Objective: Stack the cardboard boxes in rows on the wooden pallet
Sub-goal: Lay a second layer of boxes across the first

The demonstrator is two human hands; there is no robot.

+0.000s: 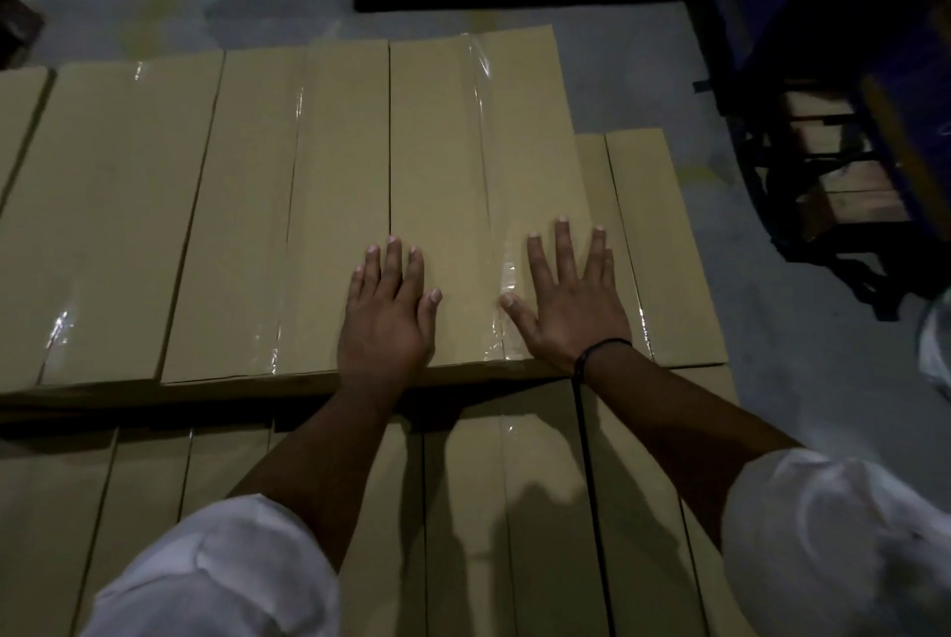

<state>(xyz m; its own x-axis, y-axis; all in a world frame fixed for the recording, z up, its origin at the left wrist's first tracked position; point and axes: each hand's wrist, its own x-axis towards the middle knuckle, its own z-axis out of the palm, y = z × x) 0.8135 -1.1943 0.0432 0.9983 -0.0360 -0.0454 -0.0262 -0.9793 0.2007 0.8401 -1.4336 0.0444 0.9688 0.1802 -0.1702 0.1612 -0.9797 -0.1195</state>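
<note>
Resting palms down on the rightmost box (442, 147) of the upper layer, the left hand (388, 315) and right hand (568, 309) keep their fingers straight and spread, gripping nothing. That box sits flush against its neighbour (288, 224), on a lower layer of boxes (463, 533) above the grey floor (772, 379).

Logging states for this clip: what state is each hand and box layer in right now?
left hand: flat, palm down on the top row
right hand: flat, fingers spread, on the rightmost top box
top row: taped shut, side by side
lower layer: closed, partly covered by the top row
</note>
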